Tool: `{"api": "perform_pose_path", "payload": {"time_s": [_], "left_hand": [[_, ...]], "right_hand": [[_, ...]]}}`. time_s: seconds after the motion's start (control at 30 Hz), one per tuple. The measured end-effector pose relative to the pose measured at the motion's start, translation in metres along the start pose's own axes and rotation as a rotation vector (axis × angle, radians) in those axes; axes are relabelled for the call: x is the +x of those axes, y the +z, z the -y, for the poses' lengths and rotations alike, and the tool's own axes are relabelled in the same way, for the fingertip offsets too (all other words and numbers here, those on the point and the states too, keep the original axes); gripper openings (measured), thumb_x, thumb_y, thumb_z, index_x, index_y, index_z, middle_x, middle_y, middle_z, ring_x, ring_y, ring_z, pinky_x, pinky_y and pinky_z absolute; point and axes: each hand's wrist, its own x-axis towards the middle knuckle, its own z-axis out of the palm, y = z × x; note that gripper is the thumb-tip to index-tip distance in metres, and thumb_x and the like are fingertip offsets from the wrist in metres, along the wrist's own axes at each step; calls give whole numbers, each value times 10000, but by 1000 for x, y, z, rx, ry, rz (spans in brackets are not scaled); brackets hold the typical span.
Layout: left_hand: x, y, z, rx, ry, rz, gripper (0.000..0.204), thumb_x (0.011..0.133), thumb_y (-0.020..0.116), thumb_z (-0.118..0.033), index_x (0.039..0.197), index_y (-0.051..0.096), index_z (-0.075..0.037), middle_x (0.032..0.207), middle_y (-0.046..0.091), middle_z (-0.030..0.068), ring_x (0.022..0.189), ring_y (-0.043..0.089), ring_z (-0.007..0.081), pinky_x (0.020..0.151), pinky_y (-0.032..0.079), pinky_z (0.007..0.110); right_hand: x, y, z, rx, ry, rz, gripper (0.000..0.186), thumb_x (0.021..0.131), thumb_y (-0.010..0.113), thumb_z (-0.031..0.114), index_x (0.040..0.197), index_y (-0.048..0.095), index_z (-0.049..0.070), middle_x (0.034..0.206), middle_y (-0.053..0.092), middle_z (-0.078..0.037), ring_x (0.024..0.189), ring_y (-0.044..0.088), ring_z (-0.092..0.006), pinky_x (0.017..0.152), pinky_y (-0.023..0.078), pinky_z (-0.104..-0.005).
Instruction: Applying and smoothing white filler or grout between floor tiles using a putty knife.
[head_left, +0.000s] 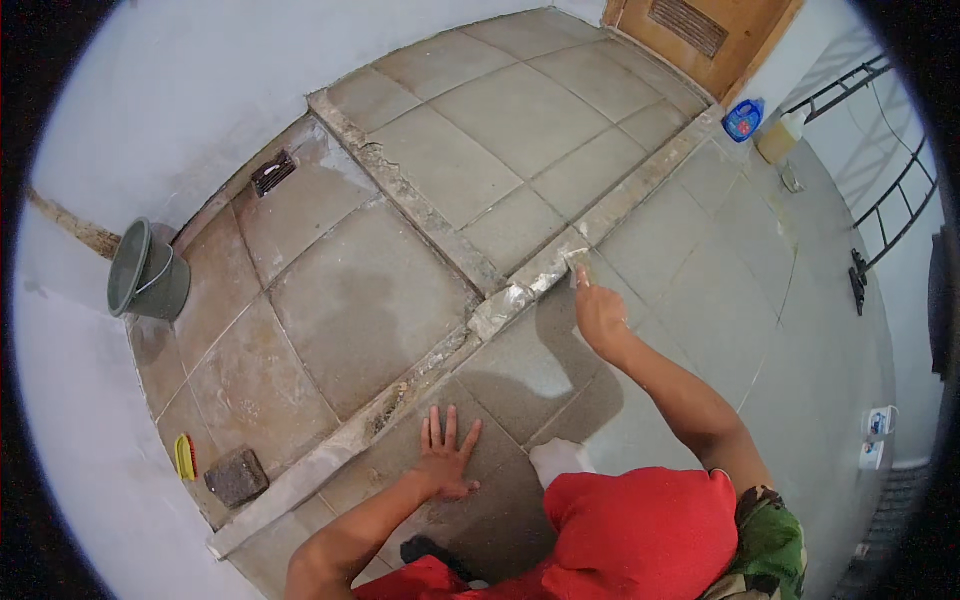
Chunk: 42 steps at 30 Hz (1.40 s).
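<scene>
Fingers spread, my left hand lies flat on the grey tiled floor, on the near side of a raised strip. My right hand is closed round a small flat blade, mostly hidden by the fingers, its index finger stretched along it. The blade's tip meets the raised strip, a low rough curb crossing the floor diagonally. Whitish patches mark the curb left of my right hand. Farther down, its edge is broken and dark.
A grey bucket stands by the left wall, with a yellow brush and a dark block nearer me. A drain grate lies far left. A blue bottle, a yellowish jug and a black ladder-like frame are at right.
</scene>
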Motion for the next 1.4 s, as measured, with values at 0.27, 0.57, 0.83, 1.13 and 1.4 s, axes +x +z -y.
{"api": "perform_pose_path", "payload": {"time_s": [0.27, 0.57, 0.83, 1.13, 1.4], "left_hand": [[-1, -14, -7, 25, -41, 81, 1221, 792, 712, -643, 1625, -57, -190, 1596, -212, 357, 1435, -212, 614, 1157, -50, 694], [-1, -8, -2, 36, -32, 72, 1213, 797, 682, -670, 1624, -62, -188, 1598, -189, 366, 1433, -208, 620, 1149, -51, 705], [-5, -14, -7, 22, -53, 90, 1155, 833, 664, -623, 1628, -45, -177, 1615, -169, 344, 1441, -214, 603, 1155, -64, 688], [-4, -20, -10, 28, -62, 120, 1153, 834, 668, -615, 1626, -47, -179, 1613, -172, 346, 1440, -220, 601, 1155, -66, 689], [-2, -16, -8, -2, -52, 119, 1160, 828, 674, -613, 1626, -50, -185, 1609, -180, 350, 1441, -217, 602, 1156, -60, 690]], "right_hand": [[7, 5, -2, 33, 72, -21, 664, 925, 533, 62, 1554, 323, 20, 937, 743, -183, 822, 743, -333, 701, 597, -453], [-13, -26, -38, 923, 39, 43, 433, 985, 533, 229, 1388, 581, 78, 917, 721, -199, 781, 719, -226, 646, 575, -406], [-33, -1, -67, 1972, 162, 369, 273, 1007, 529, 175, 1256, 616, 103, 815, 636, -46, 573, 576, -124, 471, 468, -283], [-21, 23, -50, 660, -318, -197, 522, 969, 512, 97, 1488, 455, 98, 1003, 662, -197, 765, 655, -348, 726, 540, -483], [-11, 16, -27, 329, -161, -108, 548, 909, 498, 54, 1457, 489, 79, 907, 687, -273, 833, 677, -434, 749, 536, -546]]}}
